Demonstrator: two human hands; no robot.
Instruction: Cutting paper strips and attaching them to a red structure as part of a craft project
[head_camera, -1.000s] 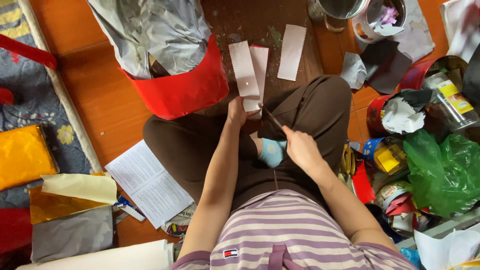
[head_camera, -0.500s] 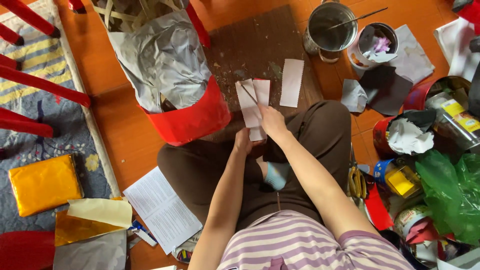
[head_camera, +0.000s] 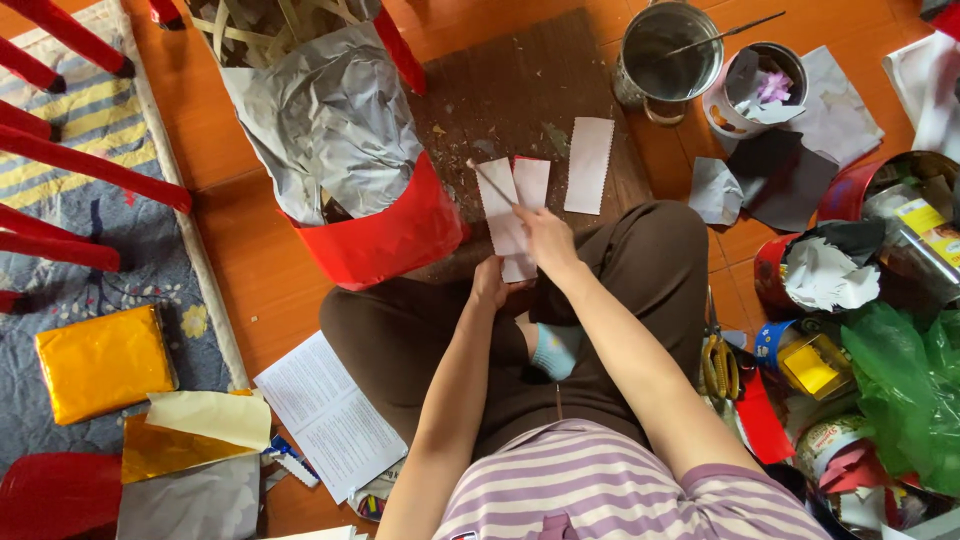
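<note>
I sit cross-legged on an orange floor. My left hand (head_camera: 490, 285) pinches the near end of a white paper strip (head_camera: 500, 205) that lies on a dark brown board (head_camera: 520, 90). My right hand (head_camera: 545, 235) holds a thin stick (head_camera: 490, 182) whose tip rests on the far part of that strip. A second white strip (head_camera: 531, 182) lies beside it, partly over red paper. A third strip (head_camera: 588, 165) with wavy edges lies a little to the right.
A red-and-silver paper shape on a bamboo frame (head_camera: 340, 150) stands to the left. A metal can (head_camera: 665, 50) and a small pot (head_camera: 755, 85) sit at the back right. Tins, scissors (head_camera: 720, 365) and green plastic (head_camera: 905, 400) crowd the right; foil sheets (head_camera: 100, 360) lie left.
My right hand with the stick has gone forward from my lap to the strips on the board. My left hand stays on the strip's near end. The view has tilted toward the board.
</note>
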